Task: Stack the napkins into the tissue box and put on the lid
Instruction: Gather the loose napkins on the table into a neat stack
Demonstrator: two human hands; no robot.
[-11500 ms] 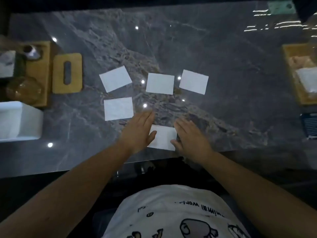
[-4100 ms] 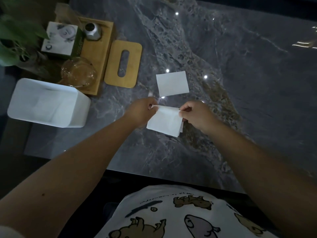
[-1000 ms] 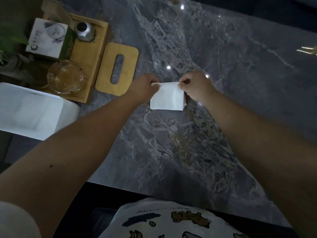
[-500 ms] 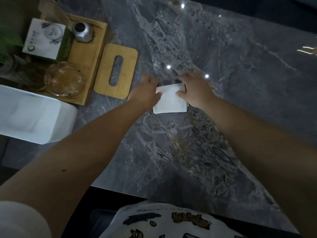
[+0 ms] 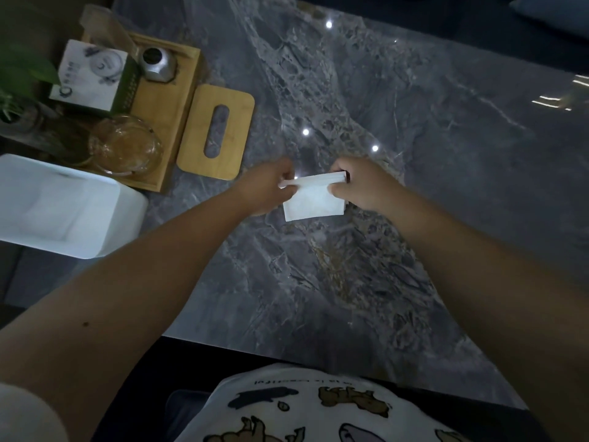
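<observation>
A stack of white napkins (image 5: 314,199) hangs just above the grey marble table (image 5: 398,129), held upright by its top edge. My left hand (image 5: 266,189) pinches the stack's upper left corner and my right hand (image 5: 363,183) pinches the upper right corner. The white tissue box (image 5: 63,207) stands open at the left edge of the table, its inside facing up. The wooden lid (image 5: 216,132) with a long slot lies flat on the table between the box and my hands.
A wooden tray (image 5: 165,106) at the far left holds a glass bowl (image 5: 126,146), a small metal pot (image 5: 157,63) and a white and green carton (image 5: 92,76). Plant leaves (image 5: 19,74) show at the left edge. The table's near edge runs just before my shirt.
Half a second ago the stack lay pressed on the table under both hands. Both hands have since lifted it by its top edge, so it hangs upright.
</observation>
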